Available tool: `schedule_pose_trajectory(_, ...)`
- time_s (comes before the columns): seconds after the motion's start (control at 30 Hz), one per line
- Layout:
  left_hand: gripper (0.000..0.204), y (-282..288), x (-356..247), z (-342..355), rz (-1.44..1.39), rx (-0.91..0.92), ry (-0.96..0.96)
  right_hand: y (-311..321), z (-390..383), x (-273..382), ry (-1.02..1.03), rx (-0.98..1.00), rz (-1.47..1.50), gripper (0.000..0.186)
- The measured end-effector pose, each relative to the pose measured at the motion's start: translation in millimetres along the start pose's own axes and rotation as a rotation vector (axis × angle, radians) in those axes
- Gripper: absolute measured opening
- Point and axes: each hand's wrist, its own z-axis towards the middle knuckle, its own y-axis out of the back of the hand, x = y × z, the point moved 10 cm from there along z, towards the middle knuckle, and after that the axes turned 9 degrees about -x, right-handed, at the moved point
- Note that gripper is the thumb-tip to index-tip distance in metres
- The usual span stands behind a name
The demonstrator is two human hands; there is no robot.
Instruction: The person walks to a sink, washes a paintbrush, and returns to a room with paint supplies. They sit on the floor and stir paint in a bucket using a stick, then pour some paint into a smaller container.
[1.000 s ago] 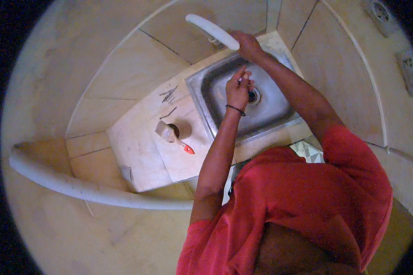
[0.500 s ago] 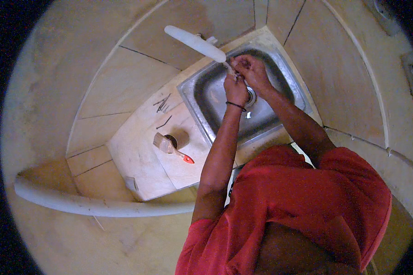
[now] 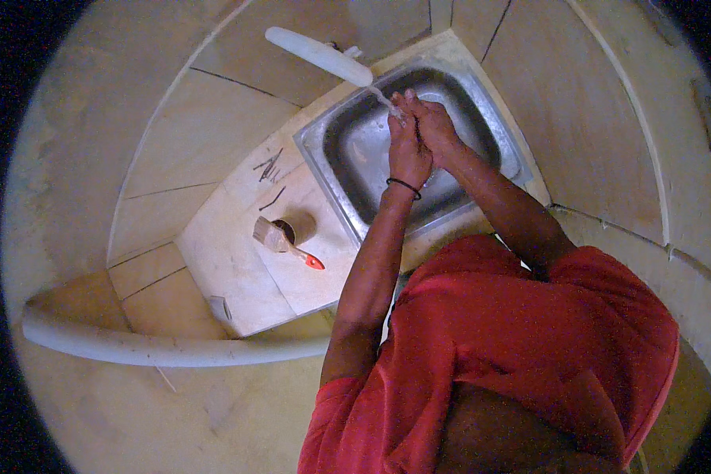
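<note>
Both my hands are together over the metal sink point(image 3: 312, 146), in a thin stream of water point(image 3: 381, 98) that falls from the white spout point(image 3: 320, 57). My left hand point(image 3: 409, 154), with a dark band at the wrist, has its fingers stretched out towards the stream, and water splashes on them. Against its right side lies my right hand point(image 3: 437, 128), its fingers extended. No object shows in either hand. The palms and the place where the hands meet are partly hidden.
Left of the sink, a paintbrush point(image 3: 283, 242) with a red-tipped handle lies across a small round dark container point(image 3: 284, 229) on the counter point(image 3: 292, 276). Several thin dark pieces point(image 3: 268, 164) lie further back. Tiled walls point(image 3: 241, 126) enclose the corner. A pale curved edge point(image 3: 174, 353) runs at lower left.
My hands have come closer together under the stream. The right hand's bent fingers have straightened alongside the left hand. The whole view has shifted slightly.
</note>
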Motion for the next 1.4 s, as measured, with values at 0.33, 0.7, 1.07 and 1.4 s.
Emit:
schedule_pose_trajectory(0.33,0.076,7.9,-24.8,-10.3,0.098,0.024,-0.098,-9.5,-16.7,-0.5,-0.097,0.074,0.152,0.026)
schedule_pose_trajectory(0.7,0.087,6.3,6.0,-24.9,-0.153,0.372,0.464,2.5,-20.8,-1.2,0.098,0.047,-0.124,0.022)
schedule_pose_trajectory(1.07,0.056,42.1,-3.3,1.2,-1.228,-0.185,0.612,-49.3,-93.5,68.0,1.099,-0.053,-0.997,0.067)
schedule_pose_trajectory(1.4,0.029,43.7,30.6,16.0,-0.303,-0.116,0.573,-57.8,-105.0,66.4,1.11,0.106,-1.215,0.068)
